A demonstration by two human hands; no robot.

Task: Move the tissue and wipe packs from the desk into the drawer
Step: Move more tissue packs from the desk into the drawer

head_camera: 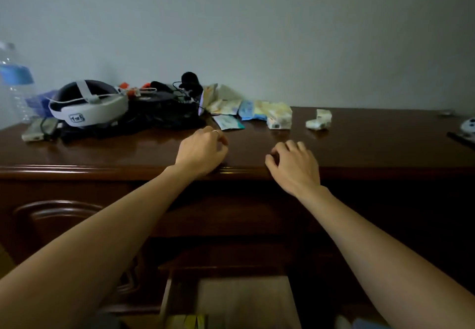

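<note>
Tissue and wipe packs (253,112) lie in a loose pile at the back of the desk (359,143), near the wall (257,33), and none of them is in a hand. I see my left hand (203,150) over the front part of the desk top with the fingers loosely curled and holding nothing; a thin ring sits on one finger. My right hand (293,164) is beside it at the front edge, also loosely curled, with nothing between the fingers. Whether the fingertips touch the wood I cannot tell. The desk is dark, glossy wood and the wall behind is plain and pale. Below, between my forearms, the drawer (231,300) is pulled open, and the little I see inside is too dim to name. On the left of the desk are a clear water bottle (15,81), a white headset (87,105) and a heap of black cables and devices (164,107), just beside the pile. One small crumpled pack (318,120) lies apart on the right. The nearest pack, a teal one (227,121), lies just behind my left hand.
</note>
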